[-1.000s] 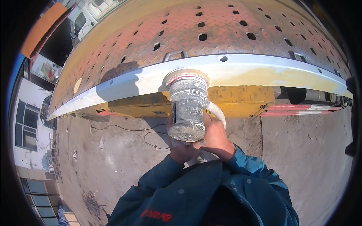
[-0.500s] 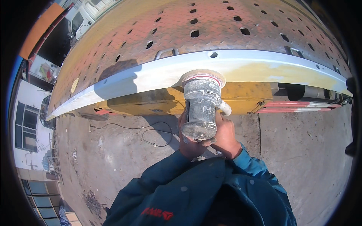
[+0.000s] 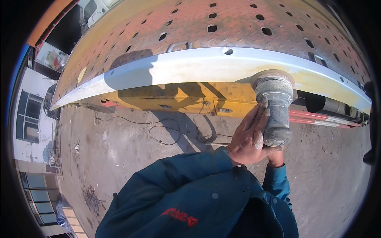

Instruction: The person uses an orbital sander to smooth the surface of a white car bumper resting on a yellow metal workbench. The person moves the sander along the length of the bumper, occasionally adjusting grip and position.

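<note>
A grey, dust-coated power sander [image 3: 274, 107] is in both of my hands. Its round pad [image 3: 274, 73] rests against the long metal edge rail [image 3: 190, 61], white over most of its length with yellowish worn patches toward the right. My left hand [image 3: 251, 137] grips the sander's left side, its whitened fingers pressed along the body. Beneath the tool's rear end, my right hand [image 3: 275, 156] is wrapped round it, with most of its fingers hidden behind the body.
Beyond the rail stretches a rusty red-and-yellow deck [image 3: 190, 29] with rows of holes. Below it sit a yellow metal box [image 3: 152, 99] and red-and-white bars [image 3: 317, 119]. A dark cable [image 3: 164, 133] loops over the concrete floor. A white building [image 3: 33, 119] stands at left.
The sander and both hands have moved right along the rail. My left hand now shows at the tool's left side, while my right hand is more hidden.
</note>
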Demonstrator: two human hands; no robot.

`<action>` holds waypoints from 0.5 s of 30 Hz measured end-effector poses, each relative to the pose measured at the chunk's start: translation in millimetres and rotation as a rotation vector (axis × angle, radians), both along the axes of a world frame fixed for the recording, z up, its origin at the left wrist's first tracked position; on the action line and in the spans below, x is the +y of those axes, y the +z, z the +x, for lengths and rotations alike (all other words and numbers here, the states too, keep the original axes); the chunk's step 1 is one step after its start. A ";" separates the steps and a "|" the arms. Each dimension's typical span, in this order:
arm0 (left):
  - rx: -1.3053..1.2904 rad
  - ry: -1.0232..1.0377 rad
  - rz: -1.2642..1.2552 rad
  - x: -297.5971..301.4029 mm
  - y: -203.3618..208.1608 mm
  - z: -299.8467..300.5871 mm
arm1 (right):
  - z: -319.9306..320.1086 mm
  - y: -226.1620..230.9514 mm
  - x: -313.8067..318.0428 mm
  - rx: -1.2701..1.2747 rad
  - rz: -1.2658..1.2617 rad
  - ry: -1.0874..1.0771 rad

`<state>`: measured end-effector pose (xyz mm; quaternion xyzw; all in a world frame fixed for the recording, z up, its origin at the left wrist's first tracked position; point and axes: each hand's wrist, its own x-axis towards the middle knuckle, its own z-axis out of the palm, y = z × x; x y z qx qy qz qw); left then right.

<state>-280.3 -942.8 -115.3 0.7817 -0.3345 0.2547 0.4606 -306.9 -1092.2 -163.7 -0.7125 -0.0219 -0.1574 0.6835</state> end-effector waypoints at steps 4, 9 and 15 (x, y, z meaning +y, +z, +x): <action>0.007 0.095 -0.001 29.9 -21.3 -6.4 | 8.2 -16.5 19.5 -0.032 -0.141 0.081; -0.012 0.171 -0.013 107.5 -54.1 -5.5 | 32.3 -6.8 78.2 -0.206 -0.456 0.205; 0.060 0.321 0.092 203.2 -63.4 -4.8 | 54.4 -3.2 169.3 -0.185 -0.456 0.262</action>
